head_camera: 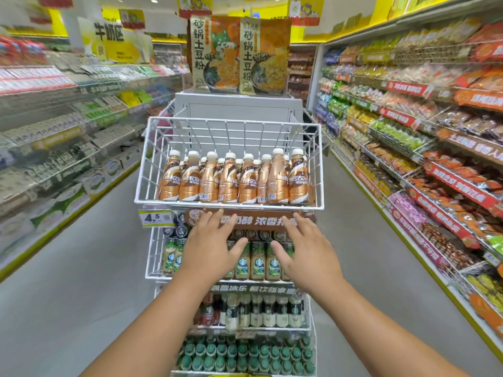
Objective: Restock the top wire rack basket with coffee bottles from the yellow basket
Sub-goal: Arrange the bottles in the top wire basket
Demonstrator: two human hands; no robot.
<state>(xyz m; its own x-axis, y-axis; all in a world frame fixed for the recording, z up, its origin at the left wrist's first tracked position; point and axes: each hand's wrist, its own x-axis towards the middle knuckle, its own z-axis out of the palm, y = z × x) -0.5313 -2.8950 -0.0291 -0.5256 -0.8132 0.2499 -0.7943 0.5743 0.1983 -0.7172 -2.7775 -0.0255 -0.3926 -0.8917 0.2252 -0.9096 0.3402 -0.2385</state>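
A: Left hand (211,247) and right hand (309,250) — holding anything?

B: Nothing. Both spread wide, palms down, fingers straight, side by side just below the front rim of the top wire rack basket (228,205). Fingertips over the brown sign strip (253,219) clipped under that rim; touching it or only hovering — cannot tell.

A: And the coffee bottles (235,176)?

B: Directly above and beyond both hands, upright inside the basket, white caps up, packed in rows against the front wire. Most labels facing outward, probably so shoppers can read them. Bare wall above the caps and room behind, so likely space for more.

A: Yellow basket?

B: Not in view. Nothing yellow near either hand apart from the shelf trim along the aisle floor. Probably low or behind, outside the frame.

A: Why hands there, then?

B: A guess only: steadying or squaring the rack front, or checking the front row, between loads. Empty open palms suit pushing or aligning, not carrying.

A: Below the hands?

B: A second wire basket (155,246) with green-labelled bottles, partly hidden behind both wrists, then lower tiers of dark bottles and green caps nearer the forearms. A price tag (155,218) reading 4.5 hanging left of the left hand.

A: Risk?

B: Tall, narrow bottles standing close together — a nudge to the rim could topple the front row.
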